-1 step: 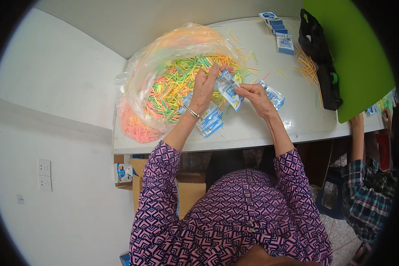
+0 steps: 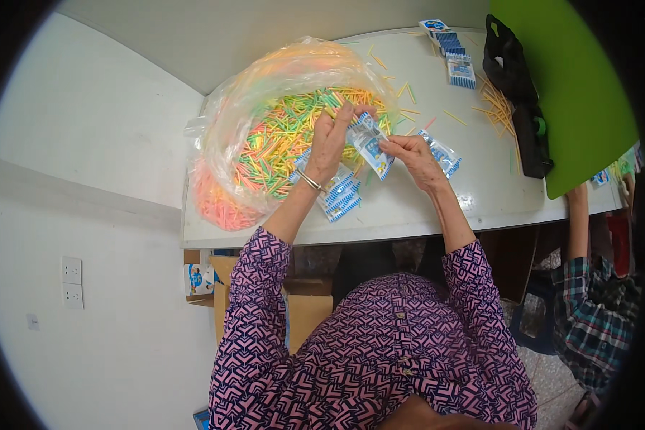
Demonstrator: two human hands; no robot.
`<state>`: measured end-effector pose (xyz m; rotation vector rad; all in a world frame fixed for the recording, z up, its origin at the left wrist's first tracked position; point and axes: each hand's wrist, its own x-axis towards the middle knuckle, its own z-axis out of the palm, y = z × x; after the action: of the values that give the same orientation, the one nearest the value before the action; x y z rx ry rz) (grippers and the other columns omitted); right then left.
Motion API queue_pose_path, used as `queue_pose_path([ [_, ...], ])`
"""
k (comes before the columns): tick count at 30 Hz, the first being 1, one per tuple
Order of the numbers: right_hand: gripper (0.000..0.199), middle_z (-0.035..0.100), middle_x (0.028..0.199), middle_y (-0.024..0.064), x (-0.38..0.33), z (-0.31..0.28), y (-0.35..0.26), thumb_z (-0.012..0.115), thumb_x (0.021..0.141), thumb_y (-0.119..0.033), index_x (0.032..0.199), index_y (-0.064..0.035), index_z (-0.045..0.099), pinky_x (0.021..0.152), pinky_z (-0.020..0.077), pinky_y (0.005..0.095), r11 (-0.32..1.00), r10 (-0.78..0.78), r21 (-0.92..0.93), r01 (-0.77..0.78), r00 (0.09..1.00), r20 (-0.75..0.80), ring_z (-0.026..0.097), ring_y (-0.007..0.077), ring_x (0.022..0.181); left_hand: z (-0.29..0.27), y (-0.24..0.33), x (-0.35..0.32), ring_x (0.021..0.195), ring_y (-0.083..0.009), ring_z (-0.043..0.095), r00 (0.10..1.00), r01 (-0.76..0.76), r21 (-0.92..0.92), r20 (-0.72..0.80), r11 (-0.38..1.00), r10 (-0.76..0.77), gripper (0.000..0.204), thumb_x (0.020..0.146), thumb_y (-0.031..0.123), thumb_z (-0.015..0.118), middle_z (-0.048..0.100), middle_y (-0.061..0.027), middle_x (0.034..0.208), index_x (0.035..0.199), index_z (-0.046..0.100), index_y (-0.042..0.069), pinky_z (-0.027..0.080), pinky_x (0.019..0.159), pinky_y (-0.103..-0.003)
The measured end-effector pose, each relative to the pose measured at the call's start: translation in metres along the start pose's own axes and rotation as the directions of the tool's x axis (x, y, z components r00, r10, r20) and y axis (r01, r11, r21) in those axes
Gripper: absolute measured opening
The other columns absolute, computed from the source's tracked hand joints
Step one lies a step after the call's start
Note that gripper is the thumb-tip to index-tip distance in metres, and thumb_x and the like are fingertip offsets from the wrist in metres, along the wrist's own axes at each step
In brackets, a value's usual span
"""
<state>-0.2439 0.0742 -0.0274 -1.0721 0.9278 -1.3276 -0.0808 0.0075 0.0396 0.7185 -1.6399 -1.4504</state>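
My left hand (image 2: 327, 147) is closed round a small bunch of thin pastel sticks (image 2: 335, 102), its fingers at the top edge of a small blue-and-white packet (image 2: 370, 146). Between thumb and fingers, my right hand (image 2: 417, 159) pinches the right side of that packet, which is tilted. Just behind my left hand lies a big clear plastic bag (image 2: 226, 136), its mouth spread wide over a heap of pink, yellow, green and orange sticks (image 2: 276, 140). Beneath my left wrist several similar packets (image 2: 342, 197) overlap on the table. Another packet (image 2: 443, 154) lies beyond my right hand.
Stacked packets (image 2: 460, 70) stand at the table's (image 2: 408, 215) far side. Loose orange sticks (image 2: 496, 107) lie beside a black tape dispenser (image 2: 532, 140) by a green partition (image 2: 577, 93). At right is another person's arm (image 2: 578, 222). Open cardboard boxes (image 2: 309, 315) sit below the table.
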Motion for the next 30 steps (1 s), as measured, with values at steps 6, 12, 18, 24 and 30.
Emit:
queue_pose_path([
  [6, 0.024, 0.063, 0.080, -0.0022, 0.001, 0.000, 0.001, 0.064, 0.085, -0.023, 0.090, -0.0002, 0.070, 0.079, 0.0375, 0.0222, 1.000, 0.004, -0.004, -0.004, 1.000, 0.021, 0.051, 0.0047, 0.080, -0.001, 0.006, 0.001, 0.091, -0.0157, 0.062, 0.994, -0.106, 0.114, 0.021, 0.988, 0.104, 0.049, 0.097, 0.036, 0.040, 0.066, -0.0121, 0.096, 0.102, 0.063, -0.007, 0.048, 0.083, -0.028],
  [12, 0.025, 0.064, 0.082, -0.0022, 0.000, -0.001, 0.001, 0.064, 0.086, -0.024, 0.092, 0.0000, 0.069, 0.079, 0.0376, 0.0220, 1.000, 0.008, -0.013, -0.007, 0.999, 0.035, 0.051, 0.0045, 0.081, 0.001, 0.007, -0.001, 0.082, -0.0119, 0.060, 0.994, -0.101, 0.162, 0.050, 0.982, 0.094, 0.043, 0.097, 0.033, 0.042, 0.065, -0.0082, 0.090, 0.100, 0.064, -0.004, 0.048, 0.076, -0.025],
  [18, 0.027, 0.064, 0.085, -0.0024, 0.003, -0.005, 0.007, 0.063, 0.086, -0.024, 0.096, 0.0001, 0.069, 0.081, 0.0375, 0.0220, 0.999, -0.013, -0.032, 0.015, 0.998, 0.068, 0.051, 0.0046, 0.082, 0.003, 0.004, -0.004, 0.085, -0.0109, 0.059, 0.998, 0.014, 0.075, 0.060, 0.997, -0.018, 0.039, 0.097, 0.033, 0.043, 0.065, -0.0074, 0.094, 0.105, 0.062, -0.001, 0.047, 0.079, -0.025],
  [24, 0.027, 0.064, 0.087, -0.0026, 0.021, 0.003, 0.008, 0.062, 0.087, -0.024, 0.099, 0.0004, 0.068, 0.082, 0.0378, 0.0222, 0.999, -0.044, -0.027, 0.045, 0.999, 0.021, 0.051, 0.0044, 0.084, -0.020, -0.002, 0.013, 0.096, -0.0119, 0.055, 0.990, -0.070, 0.067, -0.119, 0.995, 0.077, 0.035, 0.097, 0.035, 0.043, 0.060, -0.0055, 0.103, 0.106, 0.056, 0.003, 0.044, 0.085, -0.028],
  [30, 0.028, 0.064, 0.089, -0.0004, 0.037, 0.009, 0.007, 0.062, 0.087, -0.023, 0.102, 0.0001, 0.066, 0.080, 0.0399, 0.0209, 0.999, 0.006, 0.038, -0.007, 1.000, 0.017, 0.054, 0.0050, 0.085, -0.039, -0.004, 0.026, 0.093, -0.0123, 0.055, 0.992, -0.058, 0.261, -0.094, 0.964, 0.085, 0.033, 0.094, 0.031, 0.047, 0.061, -0.0073, 0.101, 0.108, 0.055, 0.002, 0.044, 0.084, -0.028],
])
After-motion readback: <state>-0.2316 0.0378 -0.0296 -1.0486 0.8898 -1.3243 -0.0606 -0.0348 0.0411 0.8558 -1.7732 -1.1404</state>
